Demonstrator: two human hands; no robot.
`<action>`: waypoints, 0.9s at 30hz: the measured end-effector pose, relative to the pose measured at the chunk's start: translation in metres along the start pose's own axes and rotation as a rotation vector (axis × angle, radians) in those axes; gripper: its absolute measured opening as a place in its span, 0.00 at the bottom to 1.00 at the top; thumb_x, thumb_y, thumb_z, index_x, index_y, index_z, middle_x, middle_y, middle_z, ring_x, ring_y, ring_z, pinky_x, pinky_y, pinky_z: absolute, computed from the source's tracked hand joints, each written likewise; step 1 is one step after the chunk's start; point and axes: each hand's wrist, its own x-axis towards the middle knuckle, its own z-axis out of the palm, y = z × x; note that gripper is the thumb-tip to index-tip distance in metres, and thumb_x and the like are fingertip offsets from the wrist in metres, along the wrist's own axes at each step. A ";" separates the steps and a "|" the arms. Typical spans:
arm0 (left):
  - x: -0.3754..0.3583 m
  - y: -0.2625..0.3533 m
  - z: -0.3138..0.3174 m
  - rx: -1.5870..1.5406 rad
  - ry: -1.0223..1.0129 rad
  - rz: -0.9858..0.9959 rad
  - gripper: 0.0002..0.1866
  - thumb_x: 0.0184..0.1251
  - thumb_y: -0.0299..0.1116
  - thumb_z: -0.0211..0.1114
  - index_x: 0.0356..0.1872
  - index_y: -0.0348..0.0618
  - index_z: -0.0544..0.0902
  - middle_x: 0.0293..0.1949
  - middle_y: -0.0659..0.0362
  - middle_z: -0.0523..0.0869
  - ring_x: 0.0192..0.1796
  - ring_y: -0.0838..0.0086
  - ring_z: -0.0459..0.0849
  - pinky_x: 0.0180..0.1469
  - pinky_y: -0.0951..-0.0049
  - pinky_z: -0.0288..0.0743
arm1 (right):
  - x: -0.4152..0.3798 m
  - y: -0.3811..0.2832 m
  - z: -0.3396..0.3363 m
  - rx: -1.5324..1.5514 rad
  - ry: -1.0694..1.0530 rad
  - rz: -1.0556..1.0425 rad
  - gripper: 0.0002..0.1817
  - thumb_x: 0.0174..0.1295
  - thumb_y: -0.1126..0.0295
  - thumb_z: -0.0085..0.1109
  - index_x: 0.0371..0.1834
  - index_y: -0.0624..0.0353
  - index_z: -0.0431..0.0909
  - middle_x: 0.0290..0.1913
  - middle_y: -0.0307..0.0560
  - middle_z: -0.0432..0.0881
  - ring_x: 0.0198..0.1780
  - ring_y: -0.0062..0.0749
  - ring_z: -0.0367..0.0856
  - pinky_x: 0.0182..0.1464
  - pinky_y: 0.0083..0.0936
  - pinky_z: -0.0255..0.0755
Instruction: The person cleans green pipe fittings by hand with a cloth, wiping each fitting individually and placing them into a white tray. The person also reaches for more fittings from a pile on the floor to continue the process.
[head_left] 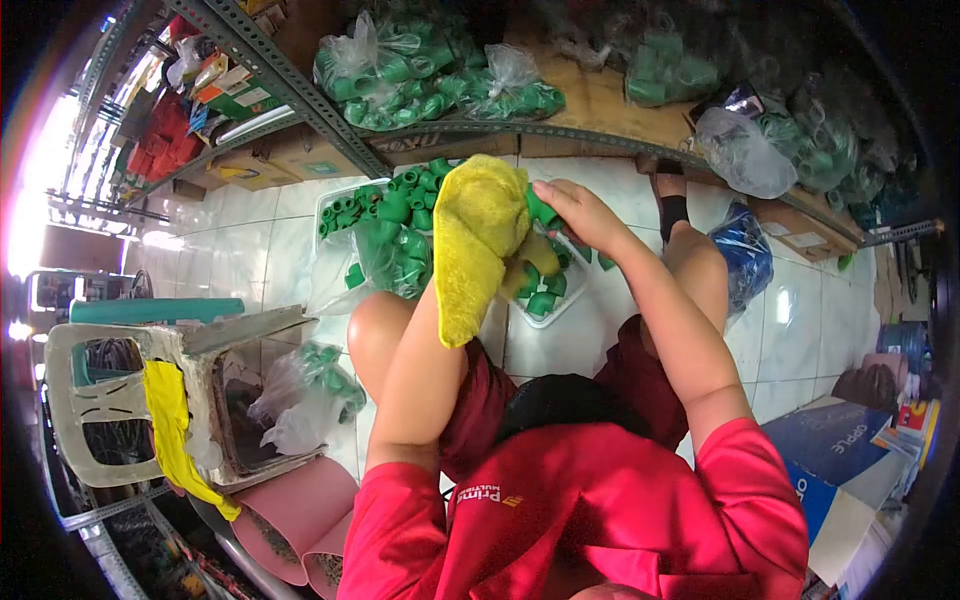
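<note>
A yellow cloth (470, 225) covers my left hand and hangs down over the wrist, hiding the fingers. Its far end meets a green pipe fitting (541, 208), and a lower fold is blurred. My right hand (578, 212) is closed on that fitting, thumb and fingers pinching its right side. Just below the hands, a white tray (541, 321) holds several green fittings (541, 302). To the left, a clear tub (322, 222) contains many more small green fittings (412, 192), with a plastic bag of fittings (392, 255) resting against it.
A metal shelf (520, 126) with bagged green fittings (440, 75) runs across the front. On the left, a worn plastic chair (95, 405) lies near a pink bin (300, 510). A blue bag (743, 255) and a blue-and-white carton (840, 450) stand on the right.
</note>
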 end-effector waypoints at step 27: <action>0.009 -0.097 0.005 -0.560 0.007 -0.177 0.14 0.50 0.36 0.64 0.39 0.44 0.77 0.37 0.56 0.79 0.42 0.64 0.76 0.44 0.68 0.71 | 0.040 0.247 0.002 -0.512 0.368 0.323 0.18 0.51 0.62 0.53 0.44 0.59 0.76 0.45 0.58 0.77 0.45 0.50 0.77 0.46 0.37 0.71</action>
